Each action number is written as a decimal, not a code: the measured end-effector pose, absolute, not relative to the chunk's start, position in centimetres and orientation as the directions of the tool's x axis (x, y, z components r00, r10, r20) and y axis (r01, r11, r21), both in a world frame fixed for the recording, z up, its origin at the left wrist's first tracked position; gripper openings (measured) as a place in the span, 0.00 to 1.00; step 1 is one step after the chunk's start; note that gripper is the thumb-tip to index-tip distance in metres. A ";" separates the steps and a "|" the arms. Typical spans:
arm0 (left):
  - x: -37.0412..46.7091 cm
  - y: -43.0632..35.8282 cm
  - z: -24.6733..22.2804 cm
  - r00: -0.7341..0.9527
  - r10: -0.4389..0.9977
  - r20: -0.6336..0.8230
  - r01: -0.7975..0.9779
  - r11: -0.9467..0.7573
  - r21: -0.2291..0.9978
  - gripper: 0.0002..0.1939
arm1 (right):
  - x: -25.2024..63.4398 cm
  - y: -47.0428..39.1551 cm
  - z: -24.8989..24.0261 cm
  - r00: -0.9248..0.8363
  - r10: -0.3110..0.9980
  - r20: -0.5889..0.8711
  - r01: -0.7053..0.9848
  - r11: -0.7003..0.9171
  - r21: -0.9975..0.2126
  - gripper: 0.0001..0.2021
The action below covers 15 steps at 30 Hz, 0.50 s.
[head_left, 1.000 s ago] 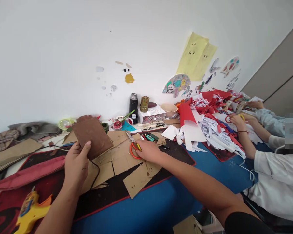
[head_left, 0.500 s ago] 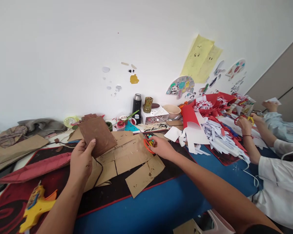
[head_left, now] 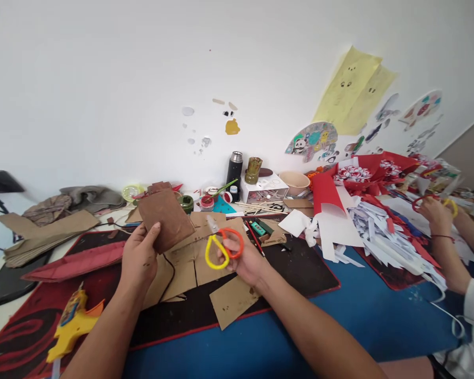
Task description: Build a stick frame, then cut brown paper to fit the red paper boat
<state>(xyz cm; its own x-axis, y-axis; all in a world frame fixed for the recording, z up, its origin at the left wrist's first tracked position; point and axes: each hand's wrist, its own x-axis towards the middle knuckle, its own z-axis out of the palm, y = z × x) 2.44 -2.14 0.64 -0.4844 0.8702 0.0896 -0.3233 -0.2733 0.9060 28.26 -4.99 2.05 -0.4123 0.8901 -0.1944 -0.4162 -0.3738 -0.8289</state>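
My left hand (head_left: 141, 255) is closed on a brown-painted piece of cardboard (head_left: 166, 220), thumb on its face, held up above the mat. My right hand (head_left: 245, 263) grips a pair of scissors (head_left: 224, 247) with one orange-red and one yellow handle loop; the blades point away from me and are slightly blurred. Under the scissors lie flattened cardboard pieces (head_left: 201, 258). A separate cardboard piece (head_left: 233, 305) rests near the table's front edge, below my right hand. A yellow glue gun (head_left: 73, 326) lies left of my left forearm.
A long pink padded strip (head_left: 75, 261) lies on the left. Paint jars (head_left: 207, 203), a black thermos (head_left: 234, 171) and a white box (head_left: 264, 187) stand along the wall. To the right are paper strips (head_left: 379, 226), red paper, and a co-worker's hands (head_left: 434, 210) with scissors.
My right hand has lifted the scissors off the cardboard and turned them toward the brown piece, the loops now in full view. My left hand still holds the brown cardboard. The view has swung left.
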 end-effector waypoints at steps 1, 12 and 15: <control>2.3 -2.2 0.7 -0.494 0.865 0.090 -0.317 -0.276 0.907 0.21 | 27.5 -4.7 1.9 -0.447 0.874 -0.189 -0.405 -0.386 -0.829 0.31; 2.0 -2.1 1.1 -0.542 0.836 0.086 -0.302 -0.290 0.908 0.21 | 25.0 -3.2 4.4 -0.733 0.678 -0.057 -0.330 -0.427 -0.842 0.36; 1.7 -2.1 1.2 -0.585 0.807 0.081 -0.303 -0.310 0.901 0.21 | 24.0 -2.6 3.2 -0.733 0.680 -0.030 -0.340 -0.404 -0.849 0.37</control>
<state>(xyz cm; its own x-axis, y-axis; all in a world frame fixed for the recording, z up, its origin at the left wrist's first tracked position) 1.72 -2.08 1.24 -0.5847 0.8072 0.0815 -0.3029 -0.3103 0.9011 24.04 -2.61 3.15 -0.7326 0.6800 -0.0300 -0.3403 -0.4041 -0.8491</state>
